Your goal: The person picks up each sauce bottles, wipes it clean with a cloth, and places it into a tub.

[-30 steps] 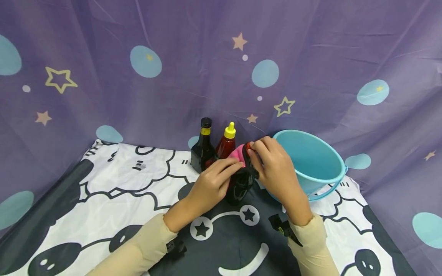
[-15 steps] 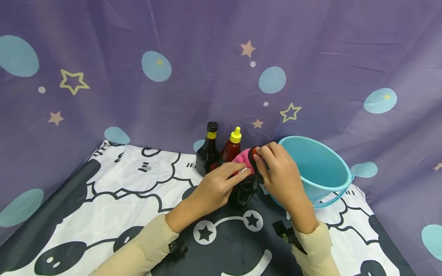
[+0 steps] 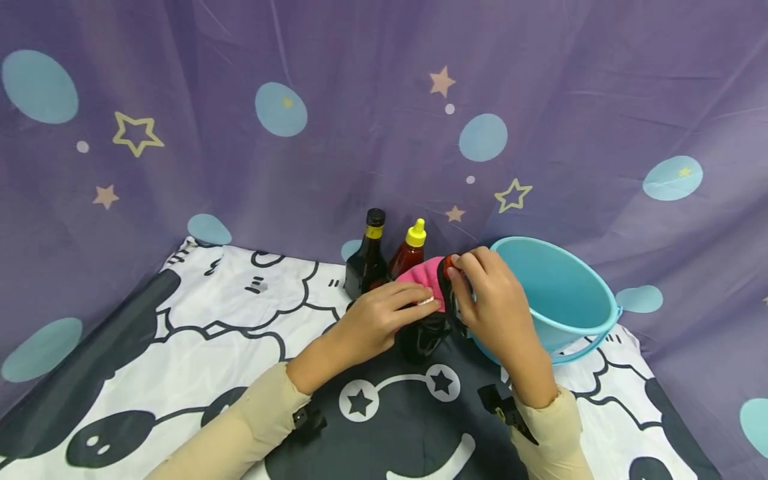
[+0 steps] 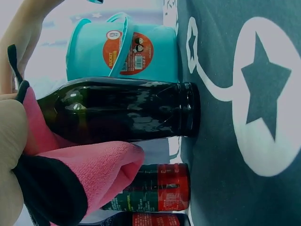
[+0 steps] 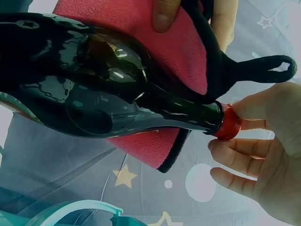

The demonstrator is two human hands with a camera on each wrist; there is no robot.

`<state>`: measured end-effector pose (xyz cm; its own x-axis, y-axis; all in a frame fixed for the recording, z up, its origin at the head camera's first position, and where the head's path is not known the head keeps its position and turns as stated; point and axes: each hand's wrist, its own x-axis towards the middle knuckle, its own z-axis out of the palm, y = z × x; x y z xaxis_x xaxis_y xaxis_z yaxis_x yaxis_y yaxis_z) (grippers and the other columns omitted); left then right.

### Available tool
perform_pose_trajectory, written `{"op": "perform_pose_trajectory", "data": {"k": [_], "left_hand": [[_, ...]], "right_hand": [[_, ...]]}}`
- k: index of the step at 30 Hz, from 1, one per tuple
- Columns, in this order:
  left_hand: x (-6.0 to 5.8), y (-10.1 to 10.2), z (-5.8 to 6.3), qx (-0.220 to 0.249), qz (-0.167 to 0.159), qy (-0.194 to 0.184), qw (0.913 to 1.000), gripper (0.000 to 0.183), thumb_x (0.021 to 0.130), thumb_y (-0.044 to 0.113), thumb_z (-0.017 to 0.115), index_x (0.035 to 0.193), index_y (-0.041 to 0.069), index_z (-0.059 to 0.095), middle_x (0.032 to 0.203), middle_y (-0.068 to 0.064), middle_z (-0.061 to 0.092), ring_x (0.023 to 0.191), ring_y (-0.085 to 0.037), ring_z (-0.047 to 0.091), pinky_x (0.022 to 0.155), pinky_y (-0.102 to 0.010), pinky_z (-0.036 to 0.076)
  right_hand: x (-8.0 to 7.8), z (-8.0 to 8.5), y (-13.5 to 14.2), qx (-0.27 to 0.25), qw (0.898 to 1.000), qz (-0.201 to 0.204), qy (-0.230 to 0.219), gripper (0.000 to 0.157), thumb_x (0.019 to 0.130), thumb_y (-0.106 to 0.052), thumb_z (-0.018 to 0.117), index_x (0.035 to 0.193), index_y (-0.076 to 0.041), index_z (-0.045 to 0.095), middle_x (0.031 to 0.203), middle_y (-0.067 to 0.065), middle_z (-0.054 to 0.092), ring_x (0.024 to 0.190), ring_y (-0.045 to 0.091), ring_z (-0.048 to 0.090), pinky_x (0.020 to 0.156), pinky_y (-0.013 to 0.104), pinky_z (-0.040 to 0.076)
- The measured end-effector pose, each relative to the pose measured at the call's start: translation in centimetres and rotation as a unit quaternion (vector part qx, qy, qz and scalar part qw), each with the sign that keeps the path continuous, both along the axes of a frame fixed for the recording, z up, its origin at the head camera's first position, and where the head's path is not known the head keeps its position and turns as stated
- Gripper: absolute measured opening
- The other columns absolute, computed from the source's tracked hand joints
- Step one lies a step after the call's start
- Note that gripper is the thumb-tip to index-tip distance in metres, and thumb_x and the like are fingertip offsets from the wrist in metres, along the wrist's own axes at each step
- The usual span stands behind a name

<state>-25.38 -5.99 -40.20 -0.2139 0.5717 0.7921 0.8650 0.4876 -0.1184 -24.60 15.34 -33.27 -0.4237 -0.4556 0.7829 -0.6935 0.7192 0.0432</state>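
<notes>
Bottle stands, contents unclear, right hand pinching its red cap.

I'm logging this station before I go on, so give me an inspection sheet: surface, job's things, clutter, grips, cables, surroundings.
Surface: black and white printed cover under the bottles and bucket.
Job's things: dark bottle standing on the cover, red cap at its mouth; pink cloth with black trim at its upper part.
Clutter: black-capped bottle and yellow-capped bottle behind, toward the person's left; blue bucket upright, to the right.
Grips: left grip holds the pink cloth; right grip pinches the red cap.
Cables: nothing seen.
Surroundings: purple curtain with stars and pale blue ovals behind.
</notes>
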Motion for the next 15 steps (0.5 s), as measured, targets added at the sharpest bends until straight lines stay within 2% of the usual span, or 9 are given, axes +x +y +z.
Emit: {"op": "perform_pose_trajectory", "data": {"k": [7,12,15], "left_hand": [[-0.32,-0.08,0.51,-0.014,0.004,0.02,0.9997,0.055,0.074,-0.016,0.073,0.12,0.014,0.075,0.118,-0.004,0.073,0.115,-0.019,0.066,0.103,-0.03,0.053],[-0.45,0.01,0.7,-0.027,0.001,0.05,0.9984,0.051,0.072,-0.012,0.078,0.115,0.014,0.076,0.114,-0.002,0.074,0.111,-0.019,0.066,0.099,-0.029,0.055],[-0.15,0.04,0.38,-0.033,0.011,0.056,0.9978,0.047,0.074,-0.007,0.081,0.115,0.015,0.076,0.113,-0.001,0.074,0.111,-0.019,0.066,0.1,-0.03,0.055]], "right_hand": [[-0.29,0.44,0.0,0.001,1.0,0.003,0.007,0.012,0.095,-0.009,0.069,0.102,0.0,0.065,0.087,0.013,0.057,0.074,0.026,0.051,0.063,0.037,0.045],[-0.29,0.45,0.12,0.005,1.0,-0.002,0.006,0.012,0.094,-0.009,0.069,0.102,0.0,0.065,0.087,0.012,0.057,0.074,0.025,0.05,0.063,0.036,0.045],[-0.14,0.11,0.07,0.004,1.0,-0.004,-0.004,0.013,0.095,-0.01,0.069,0.103,-0.001,0.065,0.088,0.013,0.057,0.075,0.026,0.051,0.064,0.036,0.045]]}}
